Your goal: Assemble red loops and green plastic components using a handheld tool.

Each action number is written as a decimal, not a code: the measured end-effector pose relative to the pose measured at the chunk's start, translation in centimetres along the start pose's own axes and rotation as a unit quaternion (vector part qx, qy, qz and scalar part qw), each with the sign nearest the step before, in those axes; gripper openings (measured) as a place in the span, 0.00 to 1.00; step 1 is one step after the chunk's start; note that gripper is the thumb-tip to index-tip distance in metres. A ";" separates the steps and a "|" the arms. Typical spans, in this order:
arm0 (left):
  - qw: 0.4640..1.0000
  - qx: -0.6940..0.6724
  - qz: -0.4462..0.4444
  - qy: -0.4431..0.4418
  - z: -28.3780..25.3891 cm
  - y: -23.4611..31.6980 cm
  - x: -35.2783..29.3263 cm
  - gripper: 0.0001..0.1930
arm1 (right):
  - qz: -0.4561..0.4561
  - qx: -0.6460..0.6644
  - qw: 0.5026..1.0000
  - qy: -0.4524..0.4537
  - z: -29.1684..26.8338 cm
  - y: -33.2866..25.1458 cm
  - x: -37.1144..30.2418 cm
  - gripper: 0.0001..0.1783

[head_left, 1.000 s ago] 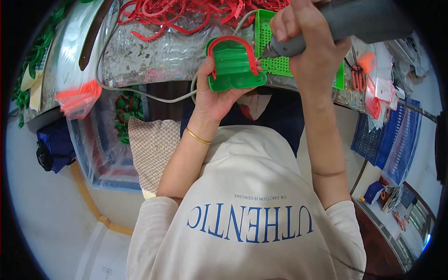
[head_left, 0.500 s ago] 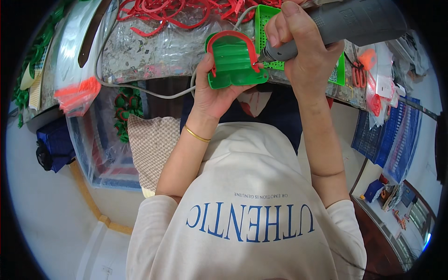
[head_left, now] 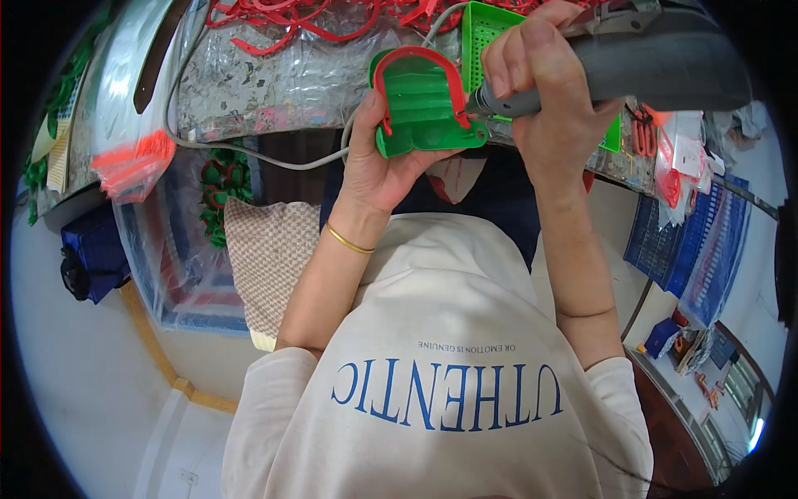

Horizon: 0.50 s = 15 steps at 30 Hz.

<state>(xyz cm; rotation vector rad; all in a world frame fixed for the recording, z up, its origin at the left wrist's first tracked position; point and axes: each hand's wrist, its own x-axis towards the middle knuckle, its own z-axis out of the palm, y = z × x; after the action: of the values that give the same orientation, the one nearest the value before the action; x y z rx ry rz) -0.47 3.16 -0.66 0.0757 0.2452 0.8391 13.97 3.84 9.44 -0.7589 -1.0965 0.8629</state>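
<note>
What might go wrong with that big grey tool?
Perhaps a few things. The tool, held in the right hand, has its tip right by the red arch, so it might slip and poke the left hand. Only that left hand seems to hold the green piece, so it might twist or drop. And the grey cord droops past the table's edge, so it could snag.

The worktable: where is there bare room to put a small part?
The most open patch lies between the grey cable on the left, the red straps beyond and the green piece in the left hand; clear film seems to cover some. The right side is crowded: green basket, power tool in the right hand, scissors.
</note>
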 end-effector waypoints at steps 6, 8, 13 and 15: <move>0.986 -0.140 -0.071 -0.050 -0.1 0.0 -0.1 0.34 | 0.030 0.036 0.996 -0.070 -1.1 -0.1 0.1 0.07; 0.994 -0.076 -0.061 -0.049 0.8 0.1 -0.2 0.34 | 0.033 0.072 0.987 -0.140 -1.9 -0.7 0.8 0.11; 0.996 -0.074 -0.058 -0.001 -0.6 0.6 -0.1 0.35 | -0.014 0.107 0.989 -0.099 -2.5 -3.1 4.7 0.09; 0.994 -0.078 -0.057 -0.041 -0.6 0.4 -0.4 0.37 | 0.008 0.017 0.995 0.101 -1.5 -2.9 5.6 0.08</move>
<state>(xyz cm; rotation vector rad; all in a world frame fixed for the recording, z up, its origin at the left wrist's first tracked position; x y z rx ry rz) -1.11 3.11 -1.10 -0.0505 0.1050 0.7374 17.18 7.20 13.92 -0.8088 -0.8951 0.7979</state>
